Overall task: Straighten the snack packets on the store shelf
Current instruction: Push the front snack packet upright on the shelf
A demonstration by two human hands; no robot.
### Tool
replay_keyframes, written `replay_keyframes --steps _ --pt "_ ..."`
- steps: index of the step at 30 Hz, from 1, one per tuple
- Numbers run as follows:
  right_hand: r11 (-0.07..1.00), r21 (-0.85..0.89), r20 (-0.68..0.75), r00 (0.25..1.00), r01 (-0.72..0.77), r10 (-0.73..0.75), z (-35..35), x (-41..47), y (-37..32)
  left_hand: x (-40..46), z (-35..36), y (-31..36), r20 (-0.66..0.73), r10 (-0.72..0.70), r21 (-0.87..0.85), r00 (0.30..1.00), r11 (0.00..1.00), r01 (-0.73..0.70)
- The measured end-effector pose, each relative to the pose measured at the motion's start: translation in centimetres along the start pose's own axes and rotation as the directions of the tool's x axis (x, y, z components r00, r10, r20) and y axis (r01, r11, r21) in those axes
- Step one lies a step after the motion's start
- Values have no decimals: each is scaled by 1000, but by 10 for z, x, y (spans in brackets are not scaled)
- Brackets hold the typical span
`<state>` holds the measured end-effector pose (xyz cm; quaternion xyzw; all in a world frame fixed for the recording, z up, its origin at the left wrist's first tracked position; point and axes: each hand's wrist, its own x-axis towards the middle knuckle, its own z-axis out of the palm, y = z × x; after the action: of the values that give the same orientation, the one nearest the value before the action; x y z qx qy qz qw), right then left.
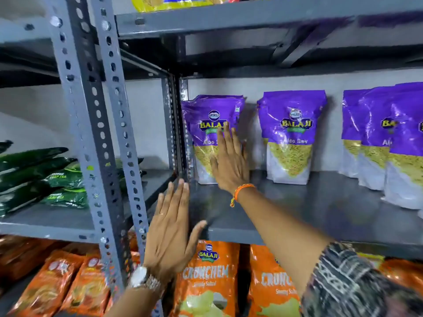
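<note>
Purple Aloo Sev packets stand upright along the back of the grey middle shelf [320,209]. My right hand [230,163] lies flat, fingers apart, against the front of the leftmost purple packet [206,124]. A second purple packet [290,138] stands to its right with a gap between them. More purple packets [384,143] overlap at the far right. My left hand [171,229] is open, fingers straight, at the shelf's front left corner beside the upright post, holding nothing.
Perforated grey steel posts [91,138] stand at the left. Dark green tea packets [45,177] lie on the neighbouring shelf. Orange Crunchem packets [206,282] fill the shelf below. A yellow packet [160,3] shows on the shelf above.
</note>
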<state>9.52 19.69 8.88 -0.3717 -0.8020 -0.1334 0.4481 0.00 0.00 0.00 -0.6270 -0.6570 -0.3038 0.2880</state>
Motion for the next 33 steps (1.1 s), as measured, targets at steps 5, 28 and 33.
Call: replay_keyframes --steps 5,28,33 --pt "998 -21 85 995 -55 57 32 9 -21 -13 13 -27 16 100 76 995 992 -101" --pt "989 -143 208 976 -38 67 21 -6 -38 -22 55 -54 -238 318 247 918 934 -260" --pt "991 -133 214 976 -5 34 -10 -28 -53 -23 51 -52 -227 310 231 923 938 -258"
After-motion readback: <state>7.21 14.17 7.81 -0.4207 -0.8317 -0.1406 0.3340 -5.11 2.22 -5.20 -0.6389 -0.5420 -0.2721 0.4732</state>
